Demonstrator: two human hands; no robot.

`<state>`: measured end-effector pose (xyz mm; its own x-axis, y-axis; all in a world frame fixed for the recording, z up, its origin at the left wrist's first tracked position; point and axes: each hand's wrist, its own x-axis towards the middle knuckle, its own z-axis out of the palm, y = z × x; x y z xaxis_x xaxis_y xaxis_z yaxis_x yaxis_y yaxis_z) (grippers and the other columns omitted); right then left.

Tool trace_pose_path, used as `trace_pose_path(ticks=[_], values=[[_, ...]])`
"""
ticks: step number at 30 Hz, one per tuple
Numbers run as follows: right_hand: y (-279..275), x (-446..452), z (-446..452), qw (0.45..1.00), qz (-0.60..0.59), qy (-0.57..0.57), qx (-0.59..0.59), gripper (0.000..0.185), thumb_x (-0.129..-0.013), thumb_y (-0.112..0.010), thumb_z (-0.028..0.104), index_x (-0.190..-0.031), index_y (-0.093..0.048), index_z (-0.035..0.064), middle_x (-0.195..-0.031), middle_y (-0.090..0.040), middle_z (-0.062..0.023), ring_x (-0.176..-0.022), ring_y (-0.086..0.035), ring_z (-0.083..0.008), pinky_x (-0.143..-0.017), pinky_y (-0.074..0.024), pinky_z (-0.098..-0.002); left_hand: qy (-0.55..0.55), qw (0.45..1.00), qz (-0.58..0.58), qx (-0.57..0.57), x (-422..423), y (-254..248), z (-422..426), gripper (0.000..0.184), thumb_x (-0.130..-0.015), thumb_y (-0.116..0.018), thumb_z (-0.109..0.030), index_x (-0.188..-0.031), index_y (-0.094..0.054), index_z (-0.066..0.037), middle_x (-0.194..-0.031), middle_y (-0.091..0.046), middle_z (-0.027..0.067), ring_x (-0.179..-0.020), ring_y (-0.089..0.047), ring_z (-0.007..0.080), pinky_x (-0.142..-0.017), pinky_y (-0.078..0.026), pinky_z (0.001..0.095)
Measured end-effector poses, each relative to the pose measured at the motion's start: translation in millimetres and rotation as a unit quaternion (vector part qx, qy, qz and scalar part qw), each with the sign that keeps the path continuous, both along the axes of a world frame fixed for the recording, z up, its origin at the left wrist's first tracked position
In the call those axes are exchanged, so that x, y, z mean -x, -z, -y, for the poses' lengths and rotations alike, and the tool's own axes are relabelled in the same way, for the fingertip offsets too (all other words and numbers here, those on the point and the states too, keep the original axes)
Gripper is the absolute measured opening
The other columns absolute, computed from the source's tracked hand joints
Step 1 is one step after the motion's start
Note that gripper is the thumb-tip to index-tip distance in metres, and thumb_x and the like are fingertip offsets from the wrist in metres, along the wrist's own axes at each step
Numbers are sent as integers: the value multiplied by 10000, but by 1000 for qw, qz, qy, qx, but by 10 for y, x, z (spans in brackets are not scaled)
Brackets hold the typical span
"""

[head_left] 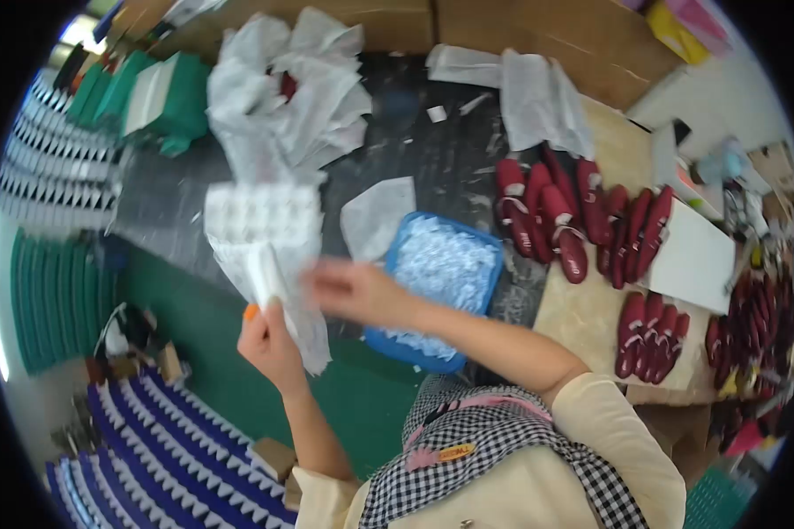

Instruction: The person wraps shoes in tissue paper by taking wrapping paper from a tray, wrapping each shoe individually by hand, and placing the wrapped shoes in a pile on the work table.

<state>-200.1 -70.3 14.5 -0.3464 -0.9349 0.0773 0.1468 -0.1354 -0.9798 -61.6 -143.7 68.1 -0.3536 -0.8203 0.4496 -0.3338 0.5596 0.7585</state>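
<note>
My left hand [272, 351], with an orange cover on one fingertip, pinches a narrow white folded paper strip [261, 269]. My right hand [348, 289] is blurred just to the right of it; its fingers look stretched out, with nothing visible in them. Behind the strip lies a white sheet with rows of raised pads [263, 212], and loose white paper hangs below it over the table edge. Close to my right forearm stands a blue basin [496, 264] filled with small white paper scraps [441, 260].
Crumpled white paper [295, 106] is heaped at the back of the dark table [406, 97]. Dark red shoe-shaped pieces [565, 220] lie in rows at right beside a white board [697, 251]. Green boxes [163, 97] stand at back left, purple-and-white stacked strips [176, 432] at lower left.
</note>
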Motion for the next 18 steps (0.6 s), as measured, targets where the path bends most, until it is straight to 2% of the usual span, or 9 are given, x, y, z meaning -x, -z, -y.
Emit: trace_pose_path(ticks=[2, 5, 7, 9, 10, 11, 14, 16, 18], values=[[246, -74, -397, 997, -47, 4, -66, 200, -825, -652, 221, -795, -709, 32, -625, -617, -28, -592, -510, -127, -604, -441, -260, 46, 995, -20, -82, 151, 343, -175, 302, -821, -622, 21, -591, -428, 35, -550, -351, 0, -546, -280, 135, -522, -292, 270], [869, 505, -1364, 970, -131, 91, -185, 184, -780, -675, 156, -918, -720, 43, -770, -690, -30, -673, -587, -139, -665, -480, -267, 131, 986, 32, -102, 163, 811, -293, 297, -822, -634, 11, -603, -436, 39, -576, -366, 4, -550, -277, 131, -520, -287, 272], [1032, 965, -2227, 886, -133, 269, -353, 162, -787, -658, 124, -919, -720, 54, -850, -706, -43, -716, -617, -167, -695, -493, -288, 157, 981, 43, -106, 306, 907, -391, 295, -822, -638, 8, -607, -438, 41, -585, -371, 5, -552, -276, 130, -520, -285, 272], [1703, 1512, -2993, 752, -319, 433, -381, 259, -825, -640, 137, -1067, -674, 51, -942, -685, -95, -814, -643, -283, -771, -507, -357, 198, 966, 118, -121, 414, 876, -473, 282, -834, -642, -10, -623, -465, 47, -596, -391, 8, -558, -307, 127, -520, -304, 273], [2158, 1632, -3275, 627, -464, 460, -424, 362, -844, -630, 156, -1192, -605, 59, -1021, -656, -128, -860, -636, -341, -800, -504, -417, 220, 954, 160, -124, 430, 841, -505, 277, -841, -644, -18, -631, -478, 50, -602, -401, 10, -562, -322, 126, -520, -314, 274], [2484, 1681, -3450, 605, -411, 411, -544, 396, -862, -621, 178, -1234, -564, 55, -1099, -622, -162, -910, -625, -373, -812, -501, -460, 240, 941, 203, -128, 422, 812, -541, 272, -847, -646, -27, -638, -491, 54, -608, -410, 12, -565, -338, 124, -520, -323, 274], [2086, 1691, -3304, 652, -297, 388, -580, 338, -881, -608, 174, -1185, -581, 30, -1040, -639, -181, -836, -632, -355, -768, -515, -415, 225, 940, 225, -125, 605, 861, -814, 257, -836, -673, -49, -651, -523, 48, -620, -441, 34, -552, -353, 142, -517, -337, 291], [1510, 1476, -3274, 756, -276, 451, -386, 236, -897, -597, 158, -1082, -613, 12, -915, -676, -144, -741, -625, -346, -684, -506, -381, 208, 941, 265, -42, 665, 1030, -943, 208, -846, -685, -113, -700, -599, 8, -674, -506, 43, -524, -405, 191, -520, -369, 305], [982, 1222, -3415, 804, -231, 411, -363, 212, -910, -586, 135, -1066, -619, -5, -875, -686, -133, -681, -613, -295, -637, -488, -337, 206, 925, 320, 15, 705, 1173, -971, 174, -861, -677, -184, -781, -660, -30, -754, -572, 56, -538, -487, 250, -530, -410, 340]])
